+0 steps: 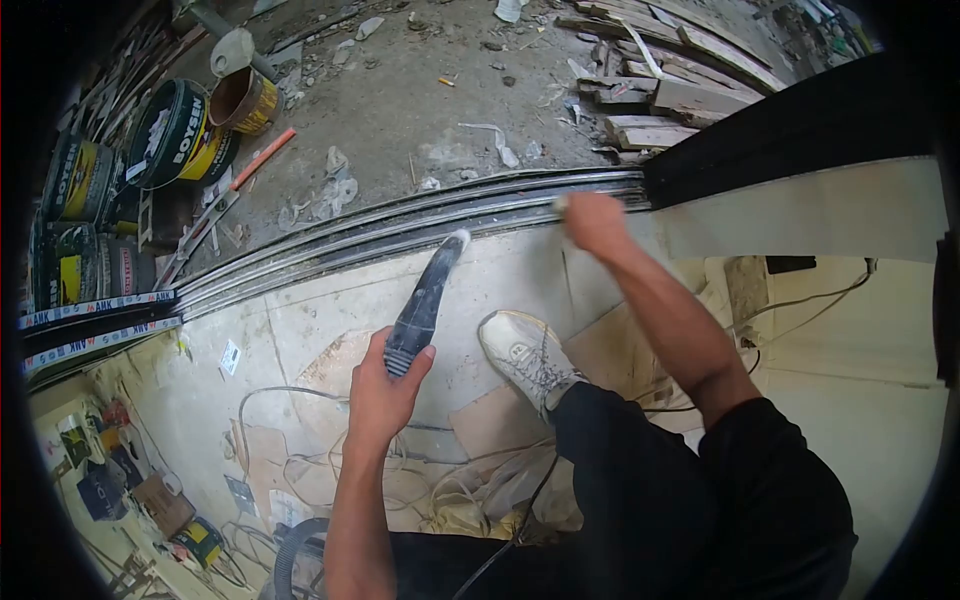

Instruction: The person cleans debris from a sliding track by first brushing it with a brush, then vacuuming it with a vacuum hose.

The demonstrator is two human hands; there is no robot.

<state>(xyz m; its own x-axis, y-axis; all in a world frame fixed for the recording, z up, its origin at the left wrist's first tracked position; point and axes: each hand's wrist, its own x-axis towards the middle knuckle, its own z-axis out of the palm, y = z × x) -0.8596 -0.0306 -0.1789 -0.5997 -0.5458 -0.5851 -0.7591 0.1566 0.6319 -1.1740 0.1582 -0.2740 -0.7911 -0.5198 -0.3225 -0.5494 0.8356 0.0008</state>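
Observation:
My left hand (pixel 388 392) is wrapped round the ribbed end of a dark vacuum nozzle (pixel 422 310), whose pale, dusty tip points up at the metal sliding-door track (pixel 400 232). The tip lies close to the track's near edge, over the tiled floor (pixel 500 270). Further right, my right hand (pixel 594 220) is closed in a fist over the right part of the track. A small pale end sticks out at its left side; what it belongs to I cannot tell. Part of a grey corrugated hose (pixel 288 560) shows at the bottom, beside my left forearm.
My white shoe (pixel 525 350) stands between my arms. Beyond the track lie rubble, stacked wood strips (pixel 690 75), paint buckets (pixel 165 135) and an orange-ended level (pixel 225 200). Cables (pixel 290 390) and crumpled plastic sheeting (pixel 490 490) cover the floor nearby. A dark frame (pixel 790 130) rises at right.

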